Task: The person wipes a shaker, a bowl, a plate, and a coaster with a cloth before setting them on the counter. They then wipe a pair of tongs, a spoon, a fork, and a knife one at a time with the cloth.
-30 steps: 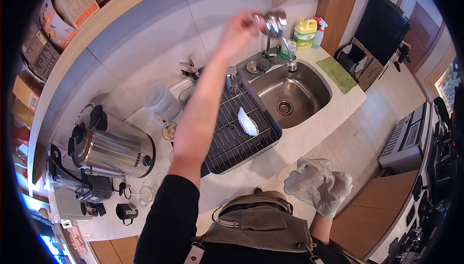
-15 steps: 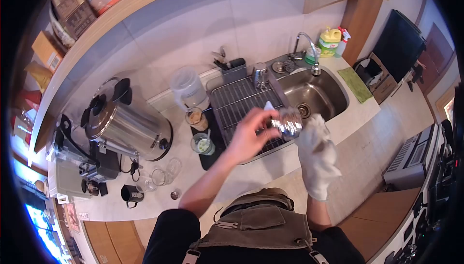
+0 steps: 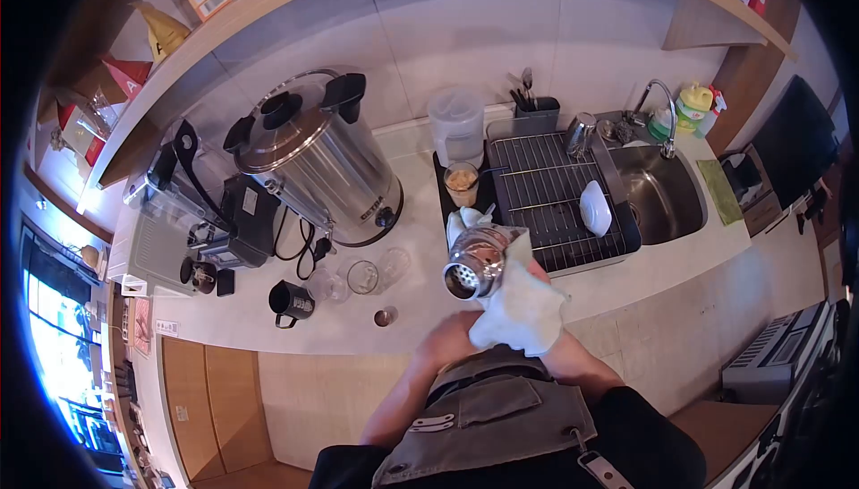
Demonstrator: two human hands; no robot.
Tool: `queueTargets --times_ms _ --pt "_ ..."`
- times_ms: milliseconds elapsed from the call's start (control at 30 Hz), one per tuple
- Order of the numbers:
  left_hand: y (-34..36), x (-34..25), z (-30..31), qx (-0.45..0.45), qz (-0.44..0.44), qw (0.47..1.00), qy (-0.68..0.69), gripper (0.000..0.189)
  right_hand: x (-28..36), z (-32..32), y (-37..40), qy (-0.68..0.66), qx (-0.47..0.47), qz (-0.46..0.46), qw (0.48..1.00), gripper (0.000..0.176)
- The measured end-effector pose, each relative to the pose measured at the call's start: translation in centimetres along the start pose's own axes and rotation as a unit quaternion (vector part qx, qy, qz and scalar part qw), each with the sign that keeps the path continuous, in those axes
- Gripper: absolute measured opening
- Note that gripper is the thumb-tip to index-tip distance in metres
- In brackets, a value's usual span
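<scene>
A metal shaker [image 3: 488, 255] is tilted above the counter, its perforated strainer end facing down and left. A white cloth [image 3: 519, 310] wraps its right side. My right hand [image 3: 538, 272] is mostly under the cloth and grips it against the shaker; a bit of finger shows. My left hand [image 3: 455, 337] is low beside the cloth, its fingers hidden behind it. Another white cloth-like piece [image 3: 470, 218] shows behind the shaker. Just beyond stands a glass of brown drink [image 3: 462, 183] on a black mat.
The drying rack [image 3: 537, 171] holds a white dish [image 3: 594, 209] and a metal cup [image 3: 580, 135], left of the sink [image 3: 662, 194]. A big steel urn [image 3: 327, 167], black pitcher [image 3: 291, 303], clear glasses [image 3: 362, 277] and small metal cup [image 3: 385, 317] stand on the left.
The view has swung left. The shaker and cloth have come together and moved from beside the sink to left of the rack. The white dish is now visible on the rack.
</scene>
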State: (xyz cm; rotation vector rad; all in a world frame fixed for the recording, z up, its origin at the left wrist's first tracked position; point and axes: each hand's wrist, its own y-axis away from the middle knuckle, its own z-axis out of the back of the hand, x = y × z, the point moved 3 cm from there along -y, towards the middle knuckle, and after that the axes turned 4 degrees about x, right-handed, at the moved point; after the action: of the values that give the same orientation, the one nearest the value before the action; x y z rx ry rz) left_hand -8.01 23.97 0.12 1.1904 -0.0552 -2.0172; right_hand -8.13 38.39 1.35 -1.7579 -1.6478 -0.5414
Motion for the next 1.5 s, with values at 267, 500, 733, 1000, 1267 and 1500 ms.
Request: queueTargets --times_ms 267,500,733,1000,1267,1500 --pt "2.6 2.8 0.8 -0.177 -0.137 0.827 0.515 0.046 1.8 -5.6 0.9 0.337 0.022 0.099 0.936 0.025" --pt "5.4 -2.6 4.3 -0.280 -0.296 0.713 0.571 0.065 -1.4 -6.4 2.1 0.468 0.132 0.167 0.858 0.034" --pt "5.1 1.3 3.9 -0.176 -0.211 0.835 0.476 0.050 2.0 -5.7 3.6 0.389 0.043 0.084 0.916 0.026" --pt "5.9 2.7 3.6 -0.305 -0.115 0.930 0.170 0.032 1.3 -5.0 4.2 0.414 0.058 -0.028 0.908 0.037" --pt "8.5 4.4 2.9 -0.325 -0.109 0.856 0.387 0.020 -1.1 -5.6 3.8 0.592 0.198 0.097 0.775 0.033" --pt "9.7 6.8 3.1 -0.352 -0.147 0.852 0.357 0.016 -3.8 -5.9 3.2 0.516 0.170 -0.043 0.839 0.036"
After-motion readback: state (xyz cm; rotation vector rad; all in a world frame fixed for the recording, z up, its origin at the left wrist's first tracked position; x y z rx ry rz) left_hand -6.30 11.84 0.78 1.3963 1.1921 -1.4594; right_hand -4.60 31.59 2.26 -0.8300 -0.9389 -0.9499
